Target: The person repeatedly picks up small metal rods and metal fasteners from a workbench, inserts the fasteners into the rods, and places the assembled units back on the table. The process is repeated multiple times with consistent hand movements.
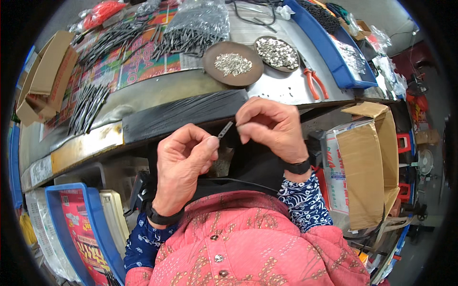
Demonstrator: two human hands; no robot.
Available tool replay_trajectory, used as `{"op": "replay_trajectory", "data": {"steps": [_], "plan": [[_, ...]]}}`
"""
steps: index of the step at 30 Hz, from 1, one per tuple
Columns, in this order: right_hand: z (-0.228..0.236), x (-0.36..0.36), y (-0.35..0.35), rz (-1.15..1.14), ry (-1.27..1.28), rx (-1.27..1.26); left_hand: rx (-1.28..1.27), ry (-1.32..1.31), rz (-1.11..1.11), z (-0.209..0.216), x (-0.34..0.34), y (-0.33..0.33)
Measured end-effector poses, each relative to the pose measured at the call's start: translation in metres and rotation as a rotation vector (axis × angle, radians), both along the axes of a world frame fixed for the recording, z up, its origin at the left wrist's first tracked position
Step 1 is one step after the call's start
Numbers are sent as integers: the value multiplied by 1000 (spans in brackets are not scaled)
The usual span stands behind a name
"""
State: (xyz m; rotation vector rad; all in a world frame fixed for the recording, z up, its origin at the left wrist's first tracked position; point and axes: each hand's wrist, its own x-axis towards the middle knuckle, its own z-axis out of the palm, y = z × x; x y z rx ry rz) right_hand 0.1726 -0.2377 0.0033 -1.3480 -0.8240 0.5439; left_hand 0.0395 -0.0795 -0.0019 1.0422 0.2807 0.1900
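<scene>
My left hand (pixel 183 167) pinches a small, narrow metal strip (pixel 225 129) between thumb and forefinger. The strip tilts up to the right, and small holes seem to run along it. Just right of its upper end is my right hand (pixel 272 128), with thumb and fingers curled together in a pinch. Whatever those fingertips hold is too small and blurred to make out. Beyond my hands, a brown round dish (pixel 210 63) bears a heap of small silver metal parts (pixel 233 64). Beside it, a second dish (pixel 296 66) is heaped with shiny metal pieces (pixel 276 52).
A black-wrapped bar (pixel 183 114) lines the bench edge. Red-handled pliers (pixel 313 83) lie right of the dishes. Thin dark rods (pixel 89 107) are piled at left. A blue bin (pixel 329 47) stands far right, a cardboard box (pixel 365 167) near right, a blue crate (pixel 89 195) lower left.
</scene>
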Motion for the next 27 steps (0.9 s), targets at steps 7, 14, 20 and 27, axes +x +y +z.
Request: {"op": "replay_trajectory", "data": {"steps": [7, 14, 20, 27], "plan": [[7, 69, -43, -911, -953, -513, 185, -147, 135, 1, 14, 15], [-20, 113, -71, -1039, -1146, -936, 405, -290, 233, -2, 32, 24], [-36, 126, -72, -1052, -1157, -1024, 382, -369, 259, -5, 41, 26], [-22, 109, -62, -1182, -1090, -825, 348, -453, 302, -14, 52, 29]]}}
